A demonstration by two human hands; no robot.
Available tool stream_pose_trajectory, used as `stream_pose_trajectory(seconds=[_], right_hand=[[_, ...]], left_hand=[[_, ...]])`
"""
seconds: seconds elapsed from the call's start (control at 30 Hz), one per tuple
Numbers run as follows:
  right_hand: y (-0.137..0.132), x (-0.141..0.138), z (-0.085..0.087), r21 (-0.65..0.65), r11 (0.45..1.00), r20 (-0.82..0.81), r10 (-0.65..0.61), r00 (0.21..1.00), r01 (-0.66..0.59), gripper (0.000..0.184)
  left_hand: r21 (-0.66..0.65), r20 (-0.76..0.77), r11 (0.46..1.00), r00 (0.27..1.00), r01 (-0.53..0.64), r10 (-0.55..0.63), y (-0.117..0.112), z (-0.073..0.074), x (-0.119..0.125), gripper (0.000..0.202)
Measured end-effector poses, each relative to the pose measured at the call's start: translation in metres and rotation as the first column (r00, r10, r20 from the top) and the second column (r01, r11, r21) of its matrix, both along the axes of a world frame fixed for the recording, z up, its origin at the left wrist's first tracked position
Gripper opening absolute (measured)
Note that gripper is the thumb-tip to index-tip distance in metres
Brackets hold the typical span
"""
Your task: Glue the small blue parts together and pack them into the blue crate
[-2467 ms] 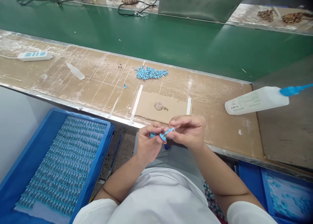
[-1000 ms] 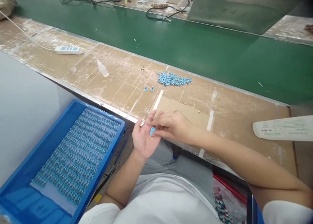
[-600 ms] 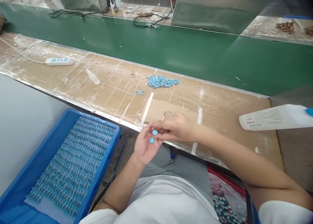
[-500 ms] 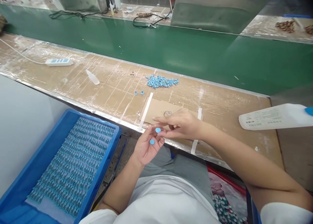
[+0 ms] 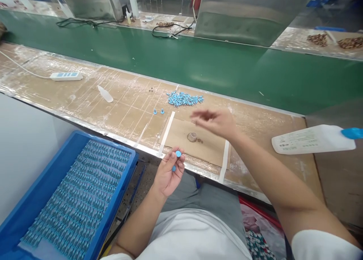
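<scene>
Blue pieces (image 5: 178,153) (round, flat-topped) | left hand (image 5: 168,174): holding two | right hand (image 5: 215,122): blurred, can't tell

R hand (image 5: 214,122) (blurred) now off L hand (image 5: 170,173) & nr blue pile (image 5: 184,99), L hand now pinching blue pc (image 5: 178,153).

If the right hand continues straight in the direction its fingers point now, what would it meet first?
Most likely the pile of blue pieces, just ahead in the picture. The height of the right hand is unclear, so it may pass above them.
</scene>
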State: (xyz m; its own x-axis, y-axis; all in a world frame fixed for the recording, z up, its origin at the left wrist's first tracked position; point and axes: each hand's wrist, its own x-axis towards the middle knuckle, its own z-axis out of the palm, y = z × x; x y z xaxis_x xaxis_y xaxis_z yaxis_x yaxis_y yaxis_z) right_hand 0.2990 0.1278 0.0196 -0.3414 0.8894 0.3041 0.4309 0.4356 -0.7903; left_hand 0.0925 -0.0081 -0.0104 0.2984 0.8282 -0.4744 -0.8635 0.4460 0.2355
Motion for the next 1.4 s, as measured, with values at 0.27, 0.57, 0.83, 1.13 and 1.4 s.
stream_pose_trajectory(seconds=[0.27,0.57,0.83,1.13,1.4], right_hand=[[0.112,0.050,-0.087,0.051,0.851,0.292,-0.513,0.807,0.522,0.030],[0.115,0.046,-0.091,0.077,0.886,0.403,-0.448,0.798,0.458,0.018],[0.086,0.056,-0.078,-0.009,0.947,0.522,-0.269,0.809,0.321,0.024],[0.098,0.039,-0.064,-0.080,0.975,0.650,-0.105,0.752,0.205,0.016],[0.069,0.049,-0.065,-0.022,0.982,0.637,-0.130,0.760,0.186,0.018]], left_hand=[[-0.057,-0.095,0.991,0.989,-0.120,0.114,0.001,-0.008,-0.019,0.017],[-0.023,-0.134,0.988,0.980,-0.152,0.148,0.007,-0.014,-0.022,0.019],[-0.029,-0.126,0.993,0.986,-0.111,0.107,0.012,-0.017,-0.015,0.017],[-0.027,-0.154,0.994,0.983,-0.102,0.096,0.008,-0.017,-0.008,0.016],[-0.048,-0.152,0.996,0.986,-0.075,0.067,0.009,-0.017,-0.002,0.017]])
